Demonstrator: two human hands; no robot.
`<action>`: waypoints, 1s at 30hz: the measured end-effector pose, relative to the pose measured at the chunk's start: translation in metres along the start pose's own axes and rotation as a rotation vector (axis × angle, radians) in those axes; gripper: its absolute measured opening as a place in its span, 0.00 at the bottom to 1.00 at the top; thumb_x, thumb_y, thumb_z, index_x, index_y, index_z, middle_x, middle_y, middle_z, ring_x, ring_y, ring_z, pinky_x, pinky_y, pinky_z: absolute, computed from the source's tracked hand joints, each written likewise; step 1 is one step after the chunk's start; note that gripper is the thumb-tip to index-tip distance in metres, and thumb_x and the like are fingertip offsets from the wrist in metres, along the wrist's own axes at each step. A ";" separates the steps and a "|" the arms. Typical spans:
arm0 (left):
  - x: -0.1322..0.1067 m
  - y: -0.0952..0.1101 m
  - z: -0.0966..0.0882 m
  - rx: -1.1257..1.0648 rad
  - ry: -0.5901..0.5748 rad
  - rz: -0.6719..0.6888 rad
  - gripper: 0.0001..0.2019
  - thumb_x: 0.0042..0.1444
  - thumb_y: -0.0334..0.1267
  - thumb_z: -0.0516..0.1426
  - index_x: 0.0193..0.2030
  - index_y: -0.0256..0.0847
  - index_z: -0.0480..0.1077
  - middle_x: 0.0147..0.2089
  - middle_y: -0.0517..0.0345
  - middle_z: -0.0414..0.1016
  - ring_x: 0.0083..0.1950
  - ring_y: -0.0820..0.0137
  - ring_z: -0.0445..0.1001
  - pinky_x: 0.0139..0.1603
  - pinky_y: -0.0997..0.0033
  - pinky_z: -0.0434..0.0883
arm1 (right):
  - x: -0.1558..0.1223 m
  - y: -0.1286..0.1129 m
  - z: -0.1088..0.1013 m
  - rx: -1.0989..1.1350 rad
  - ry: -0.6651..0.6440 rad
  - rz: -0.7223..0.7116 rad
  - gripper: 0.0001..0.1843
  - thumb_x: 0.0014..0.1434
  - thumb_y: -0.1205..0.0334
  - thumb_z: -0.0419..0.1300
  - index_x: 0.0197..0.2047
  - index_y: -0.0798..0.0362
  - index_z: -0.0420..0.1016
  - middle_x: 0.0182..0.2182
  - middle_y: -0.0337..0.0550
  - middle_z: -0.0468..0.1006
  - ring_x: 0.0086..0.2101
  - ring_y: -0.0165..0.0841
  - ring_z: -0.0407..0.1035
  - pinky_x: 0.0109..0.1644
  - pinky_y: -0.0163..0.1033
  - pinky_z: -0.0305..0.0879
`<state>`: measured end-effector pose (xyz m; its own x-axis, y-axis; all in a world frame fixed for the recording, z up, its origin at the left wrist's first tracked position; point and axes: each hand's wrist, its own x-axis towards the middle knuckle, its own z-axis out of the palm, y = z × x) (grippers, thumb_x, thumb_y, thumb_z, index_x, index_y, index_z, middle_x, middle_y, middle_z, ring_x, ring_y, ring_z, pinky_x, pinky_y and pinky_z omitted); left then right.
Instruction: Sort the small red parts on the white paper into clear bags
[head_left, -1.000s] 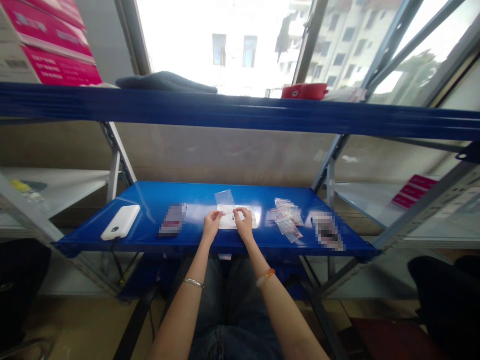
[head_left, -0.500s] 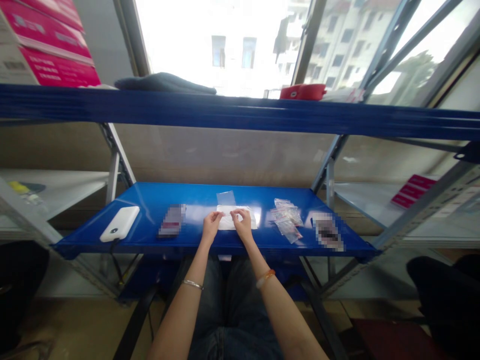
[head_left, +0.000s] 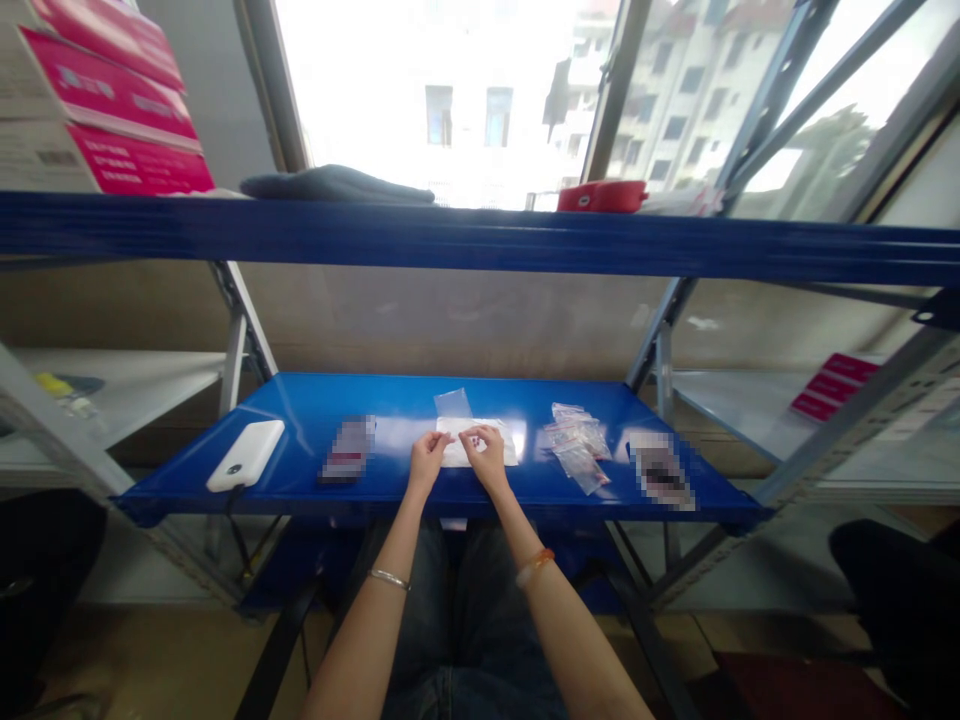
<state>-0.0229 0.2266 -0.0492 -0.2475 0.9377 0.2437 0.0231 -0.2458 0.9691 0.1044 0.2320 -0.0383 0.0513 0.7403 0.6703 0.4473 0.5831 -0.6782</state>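
Both hands are over a white sheet (head_left: 508,452) on the blue shelf table. My left hand (head_left: 428,456) is closed in a pinch at the sheet's left edge. My right hand (head_left: 486,455) also pinches, its fingertips close to the left ones. Whatever sits between the fingers is too small to make out. A few tiny dark red bits (head_left: 477,442) show on the sheet by my right fingers. Just behind the sheet lies a flat clear plastic bag (head_left: 453,403). To the right is a pile of small clear bags (head_left: 576,440) with little things inside.
A white rounded device (head_left: 247,452) with a black cable lies at the left, beside a blurred-out flat object (head_left: 349,450). Another blurred-out item (head_left: 664,472) is near the right edge. Overhead, a blue shelf beam (head_left: 465,235) crosses the view, carrying pink boxes (head_left: 135,110) and a red object (head_left: 602,196).
The view has shifted slightly, so everything sits a little lower. My fingertips have moved a bit, and tiny dark red bits now show on the sheet by my right hand.
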 end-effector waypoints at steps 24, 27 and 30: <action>-0.005 0.008 -0.002 0.049 -0.085 0.061 0.12 0.47 0.45 0.57 0.29 0.36 0.72 0.28 0.58 0.75 0.32 0.70 0.72 0.35 0.74 0.66 | -0.003 -0.007 0.000 -0.158 -0.059 -0.012 0.06 0.54 0.62 0.58 0.28 0.52 0.73 0.28 0.42 0.76 0.36 0.36 0.65 0.44 0.40 0.56; -0.005 0.008 -0.001 0.062 -0.055 0.060 0.11 0.46 0.44 0.57 0.27 0.36 0.70 0.27 0.57 0.75 0.32 0.69 0.72 0.36 0.73 0.67 | -0.004 -0.012 0.000 -0.230 -0.092 -0.038 0.06 0.54 0.62 0.57 0.29 0.53 0.73 0.28 0.42 0.75 0.37 0.37 0.65 0.45 0.41 0.54; -0.005 0.008 -0.001 0.087 0.015 0.056 0.11 0.49 0.44 0.54 0.27 0.37 0.69 0.27 0.56 0.75 0.33 0.68 0.73 0.37 0.72 0.67 | -0.004 -0.016 0.002 -0.302 -0.156 -0.096 0.10 0.58 0.64 0.53 0.31 0.53 0.74 0.30 0.43 0.75 0.41 0.37 0.64 0.47 0.41 0.52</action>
<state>-0.0222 0.2200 -0.0428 -0.2582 0.9190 0.2980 0.1215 -0.2751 0.9537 0.0956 0.2199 -0.0309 -0.1302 0.7428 0.6568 0.6883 0.5445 -0.4794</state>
